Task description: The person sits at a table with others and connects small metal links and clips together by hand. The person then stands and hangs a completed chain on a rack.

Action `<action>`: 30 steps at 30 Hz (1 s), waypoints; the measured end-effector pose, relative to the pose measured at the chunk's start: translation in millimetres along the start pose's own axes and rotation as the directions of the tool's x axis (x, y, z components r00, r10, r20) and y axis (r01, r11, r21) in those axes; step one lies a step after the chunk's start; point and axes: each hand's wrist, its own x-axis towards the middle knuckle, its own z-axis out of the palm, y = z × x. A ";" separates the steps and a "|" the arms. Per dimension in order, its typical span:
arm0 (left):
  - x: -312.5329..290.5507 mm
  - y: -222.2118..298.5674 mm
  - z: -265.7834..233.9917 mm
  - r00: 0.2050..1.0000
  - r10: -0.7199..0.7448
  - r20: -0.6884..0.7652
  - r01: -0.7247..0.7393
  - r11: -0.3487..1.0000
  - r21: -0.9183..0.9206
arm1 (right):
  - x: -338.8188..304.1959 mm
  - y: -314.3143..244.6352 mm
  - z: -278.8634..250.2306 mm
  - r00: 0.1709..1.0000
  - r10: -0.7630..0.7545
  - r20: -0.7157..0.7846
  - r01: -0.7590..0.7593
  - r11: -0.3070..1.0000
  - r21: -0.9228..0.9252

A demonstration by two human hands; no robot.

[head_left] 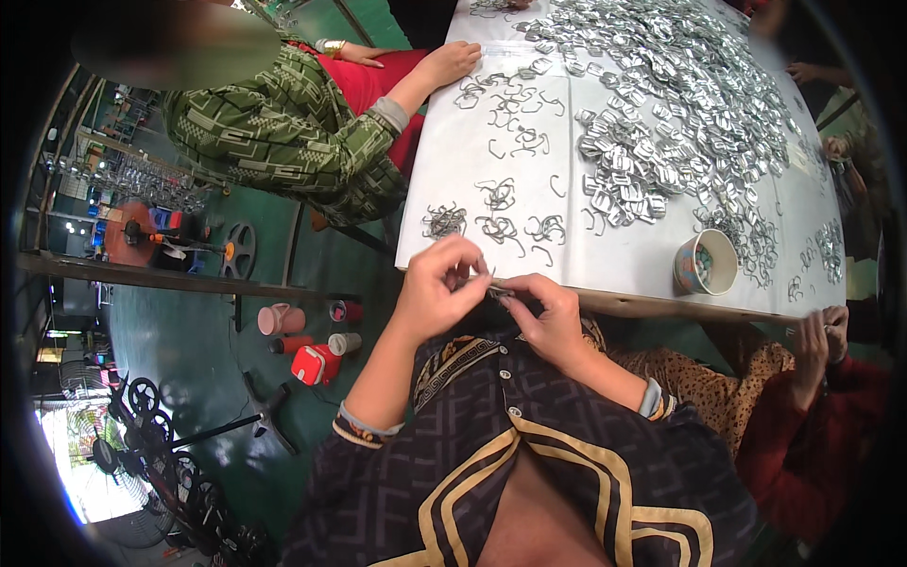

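Observation:
Close in front of my body, at the near edge of the white-covered table [581, 269], both hands meet over a small metal piece [498, 287]. The fingertips of my left hand [441, 288] pinch one side of it. My right hand [550, 317] grips the other side between thumb and fingers. Fingers cover most of the piece, so I cannot make out its exact shape. Just beyond my hands lie loose groups of bent wire hooks [498, 229], with a denser clump [444, 220] at the left.
A large heap of silvery metal buckles [661, 104] spreads over the table's far middle and right. A paper cup [720, 265] with small greenish bits stands near the right front edge. Co-workers sit left [274, 132] and right [803, 416]. Bottles and a red container [315, 364] stand on the green floor.

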 end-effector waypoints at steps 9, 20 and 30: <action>-32.9 -7.9 13.3 0.981 0.118 -0.155 -0.097 0.985 0.140 | -0.8 -2.3 11.5 0.999 0.024 0.041 -0.024 1.000 -0.001; -39.2 -10.1 21.5 0.977 0.130 -0.169 -0.118 0.990 0.080 | 25.6 45.5 -43.2 0.970 -0.050 -0.240 -0.048 0.922 -0.385; -27.9 -11.7 5.9 0.987 0.069 -0.147 -0.058 0.995 0.078 | 89.9 100.9 -91.0 0.991 -0.060 -0.120 -0.078 0.470 -0.879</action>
